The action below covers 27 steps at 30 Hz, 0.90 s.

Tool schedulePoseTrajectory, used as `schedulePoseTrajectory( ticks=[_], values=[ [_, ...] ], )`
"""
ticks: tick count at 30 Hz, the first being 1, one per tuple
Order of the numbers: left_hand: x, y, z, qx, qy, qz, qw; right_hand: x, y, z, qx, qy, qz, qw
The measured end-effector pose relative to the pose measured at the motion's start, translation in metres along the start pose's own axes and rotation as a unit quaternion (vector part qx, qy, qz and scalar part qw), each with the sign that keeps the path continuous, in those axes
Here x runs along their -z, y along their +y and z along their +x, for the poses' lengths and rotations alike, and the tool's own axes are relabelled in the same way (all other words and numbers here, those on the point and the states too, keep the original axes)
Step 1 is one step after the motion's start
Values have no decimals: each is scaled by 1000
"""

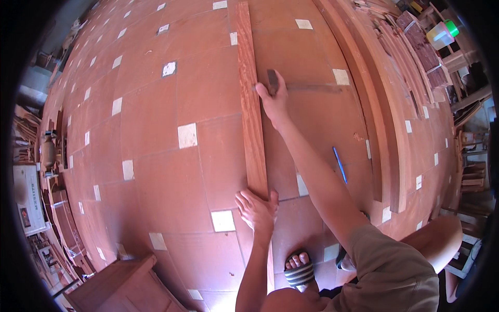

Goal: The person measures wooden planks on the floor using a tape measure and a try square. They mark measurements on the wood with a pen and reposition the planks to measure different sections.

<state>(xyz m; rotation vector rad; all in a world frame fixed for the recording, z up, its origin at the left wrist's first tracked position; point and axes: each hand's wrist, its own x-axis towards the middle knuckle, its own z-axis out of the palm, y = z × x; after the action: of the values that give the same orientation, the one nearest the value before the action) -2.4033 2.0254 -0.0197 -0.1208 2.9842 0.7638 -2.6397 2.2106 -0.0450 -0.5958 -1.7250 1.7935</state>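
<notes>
A long, narrow reddish-brown wooden board runs from near my feet up to the far edge of the view. My left hand grips its near part, with the thumb at the right edge and the fingers over the top and left side. Farther along, my right hand is closed around what looks like a marking gauge. Its dark block shows above my fingers, and a thin, blurred bar seems to stretch right over the floor. The bar's left end is at the board's right edge.
A blue pen lies on the tiled floor right of my forearm. Two long wooden beams lie farther right, beside stacked timber and a green-lidded container. A wooden box-like piece stands near left. My sandalled foot is beside the board.
</notes>
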Motion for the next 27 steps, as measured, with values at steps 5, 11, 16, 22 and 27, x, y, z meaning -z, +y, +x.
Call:
schedulePoseTrajectory(
  ticks=[5,11,16,22,27],
  values=[
    [27,-76,-102,-45,-2,-134,990,80,-11,-155,-84,-59,67,993],
    [50,-158,-282,33,-46,-31,998,126,-19,-240,-131,-75,58,987],
    [37,-140,-254,20,24,-42,999,107,-24,-227,-74,-105,26,991],
    [13,-71,-147,-12,39,-30,999,62,7,-173,4,-76,-17,997],
    [2,-29,-64,-30,40,-38,998,30,7,-138,-38,-75,54,995]
  ],
)
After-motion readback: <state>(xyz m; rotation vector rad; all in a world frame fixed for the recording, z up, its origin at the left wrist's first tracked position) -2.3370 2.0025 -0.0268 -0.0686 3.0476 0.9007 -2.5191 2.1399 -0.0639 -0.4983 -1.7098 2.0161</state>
